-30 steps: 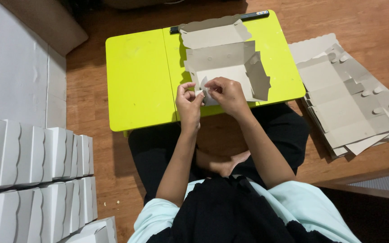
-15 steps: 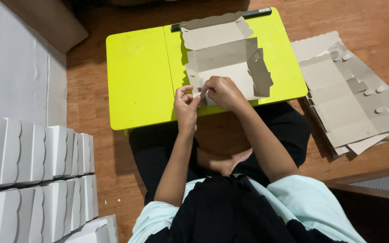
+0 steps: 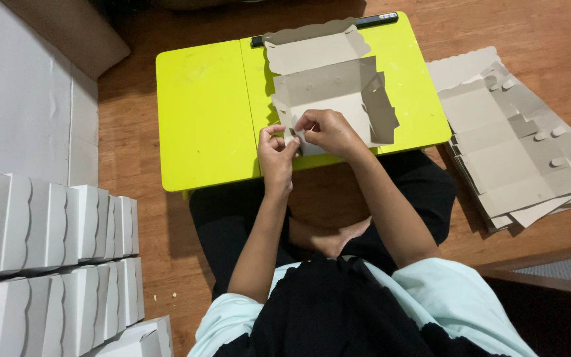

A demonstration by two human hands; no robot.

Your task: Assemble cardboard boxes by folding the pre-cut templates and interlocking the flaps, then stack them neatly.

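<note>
- Grey card box blank [image 3: 328, 99], half-folded, lies on the lime-green lap table [image 3: 199, 112] — near edge pulled close so both hands reach its front-left corner.
- Left hand [image 3: 275, 155] & right hand [image 3: 328, 131] are together, fingertips pinched on a small corner tab — looks like it's being tucked in.
- Flat blanks [image 3: 517, 145] stacked on floor to the right, within reach.
- Finished white boxes [image 3: 54, 231] lined up at left, out of the way.

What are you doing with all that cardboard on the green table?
A person sits on the wooden floor and folds a grey cardboard box on a small lime-green table. The left hand and right hand pinch a flap at its near corner. The far lid lies flat open. A stack of flat cardboard sheets lies to the right, and rows of finished white boxes stand to the left.
</note>
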